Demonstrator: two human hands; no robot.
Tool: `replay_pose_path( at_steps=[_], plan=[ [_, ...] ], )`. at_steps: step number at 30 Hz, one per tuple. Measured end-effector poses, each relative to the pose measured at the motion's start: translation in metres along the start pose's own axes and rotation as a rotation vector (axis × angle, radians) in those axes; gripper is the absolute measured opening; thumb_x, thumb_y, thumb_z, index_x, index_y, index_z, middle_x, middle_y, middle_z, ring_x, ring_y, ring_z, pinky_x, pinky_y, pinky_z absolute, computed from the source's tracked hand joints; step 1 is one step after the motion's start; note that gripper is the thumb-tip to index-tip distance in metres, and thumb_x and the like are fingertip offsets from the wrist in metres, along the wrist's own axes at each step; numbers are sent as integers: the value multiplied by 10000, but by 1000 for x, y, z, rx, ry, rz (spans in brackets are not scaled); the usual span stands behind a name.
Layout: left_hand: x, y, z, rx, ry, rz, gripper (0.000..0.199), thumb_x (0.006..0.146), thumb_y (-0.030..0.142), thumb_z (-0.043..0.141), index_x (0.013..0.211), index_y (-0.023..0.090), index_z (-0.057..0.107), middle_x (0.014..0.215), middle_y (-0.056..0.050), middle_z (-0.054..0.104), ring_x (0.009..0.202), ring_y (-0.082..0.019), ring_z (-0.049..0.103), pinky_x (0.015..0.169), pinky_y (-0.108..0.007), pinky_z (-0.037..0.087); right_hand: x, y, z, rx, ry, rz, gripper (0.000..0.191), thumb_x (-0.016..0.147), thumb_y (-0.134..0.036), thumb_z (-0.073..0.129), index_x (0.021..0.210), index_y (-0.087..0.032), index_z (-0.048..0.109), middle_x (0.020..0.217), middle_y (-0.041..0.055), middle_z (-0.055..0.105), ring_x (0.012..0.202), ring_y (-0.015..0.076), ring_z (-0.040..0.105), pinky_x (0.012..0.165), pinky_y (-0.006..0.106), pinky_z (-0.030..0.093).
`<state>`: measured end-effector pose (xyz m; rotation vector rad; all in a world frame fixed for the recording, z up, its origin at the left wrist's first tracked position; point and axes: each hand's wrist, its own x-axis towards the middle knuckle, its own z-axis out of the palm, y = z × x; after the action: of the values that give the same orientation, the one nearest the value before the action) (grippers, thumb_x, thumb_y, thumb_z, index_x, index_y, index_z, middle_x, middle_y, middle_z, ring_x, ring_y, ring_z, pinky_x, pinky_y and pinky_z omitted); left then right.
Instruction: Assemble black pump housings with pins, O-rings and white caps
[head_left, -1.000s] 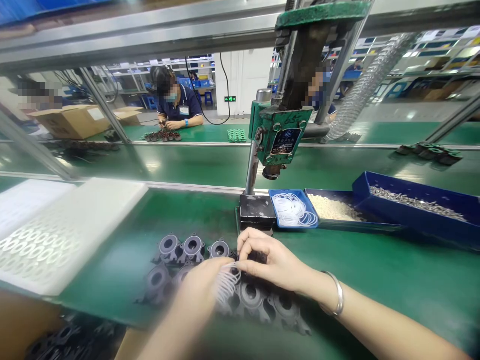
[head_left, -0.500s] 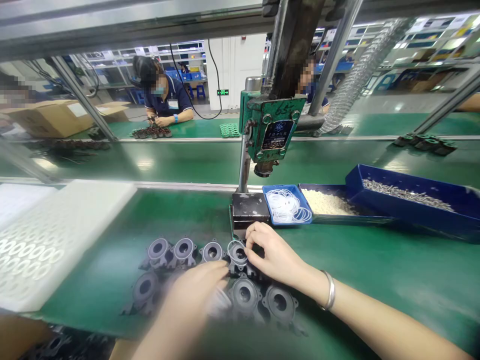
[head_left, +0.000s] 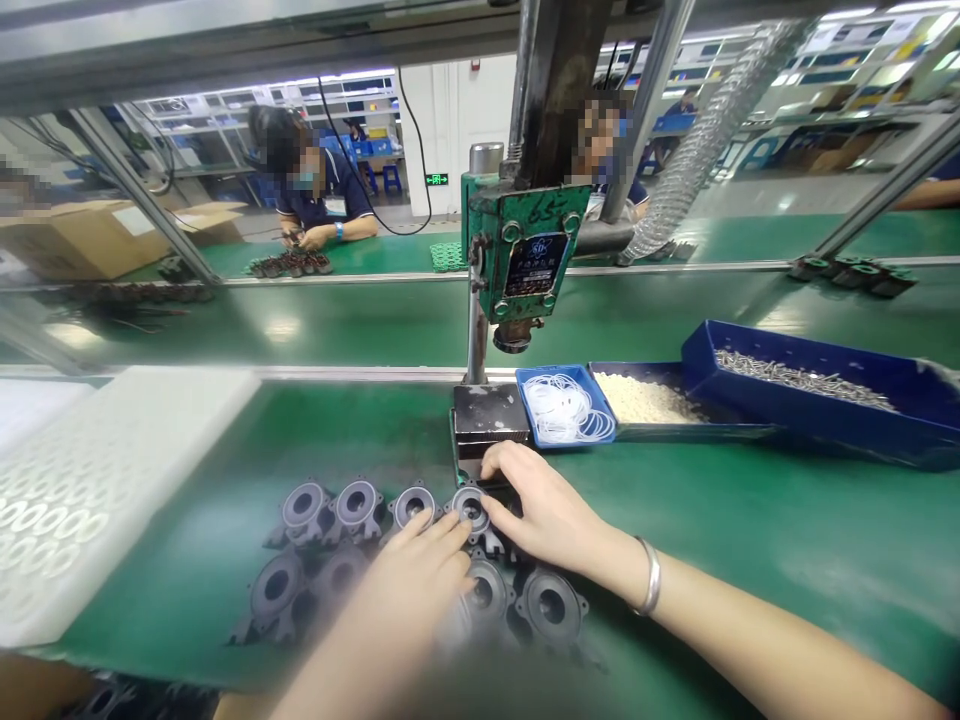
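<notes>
Several dark grey round housings point(head_left: 357, 505) with centre holes stand in two rows on the green bench. My left hand point(head_left: 420, 575) reaches over the front row, fingertips on the near side of one back-row housing point(head_left: 471, 508). Beneath its palm, partly hidden and blurred, are thin translucent white rings point(head_left: 454, 632). My right hand point(head_left: 536, 500) is curled around the right side of that same housing, thumb at its rim and index finger bent behind it. A pale ring appears to lie around the housing's top face.
A green press point(head_left: 529, 255) stands over a black block point(head_left: 491, 412). Right of it are a blue tray point(head_left: 523, 405) of white rings, a tray point(head_left: 697, 432) of cream pieces and a blue bin point(head_left: 787, 415) of metal pins. A white perforated sheet point(head_left: 172, 420) lies left. People sit across the bench.
The ring tilted at the housing's left edge now appears to lie on its top. My left fingers have moved right onto the housing; my right hand keeps its place beside it.
</notes>
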<state>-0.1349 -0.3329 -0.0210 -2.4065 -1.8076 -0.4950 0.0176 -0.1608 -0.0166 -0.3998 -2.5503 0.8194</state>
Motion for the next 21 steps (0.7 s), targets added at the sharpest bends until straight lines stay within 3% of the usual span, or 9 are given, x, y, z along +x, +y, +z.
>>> replay_pose_path(
  at_steps=[2,5,9,13,21],
  plan=[
    [1,1,0,0,0,3,272,1005,189,410,963,148,676,1222,-117,711,1177,-267,652,999,-491,545,-2,-1,-1,-31,-38,-121,365,918,-118,514,1281,-161,498,1206,118,584,1140,245,511,999,443,443],
    [4,4,-2,-2,-5,1,284,1008,180,387,968,140,665,1203,-126,720,1161,-277,661,925,-475,574,-4,-2,-2,-95,-150,-290,451,958,-100,425,1404,-169,428,1263,124,581,1247,241,462,1047,446,419],
    [8,11,-5,11,-17,-34,340,1014,163,325,960,134,659,1204,-145,715,1178,-288,649,888,-457,567,-6,1,-8,-189,-132,-309,409,971,-122,425,1377,-144,466,1235,141,597,1226,257,475,1024,472,438],
    [8,15,-4,33,-30,-47,368,1011,145,287,968,129,652,1216,-153,709,1181,-284,647,884,-443,556,-17,5,-17,-198,-101,-275,355,963,-120,431,1304,-127,530,1136,148,594,1089,252,511,969,462,470],
    [4,15,5,33,-61,-49,262,907,66,408,987,130,649,1260,-158,683,1200,-305,631,910,-452,530,-40,-3,-13,-128,-134,-298,392,936,-88,426,1308,-119,542,1103,148,560,1078,257,485,998,472,431]
  ],
)
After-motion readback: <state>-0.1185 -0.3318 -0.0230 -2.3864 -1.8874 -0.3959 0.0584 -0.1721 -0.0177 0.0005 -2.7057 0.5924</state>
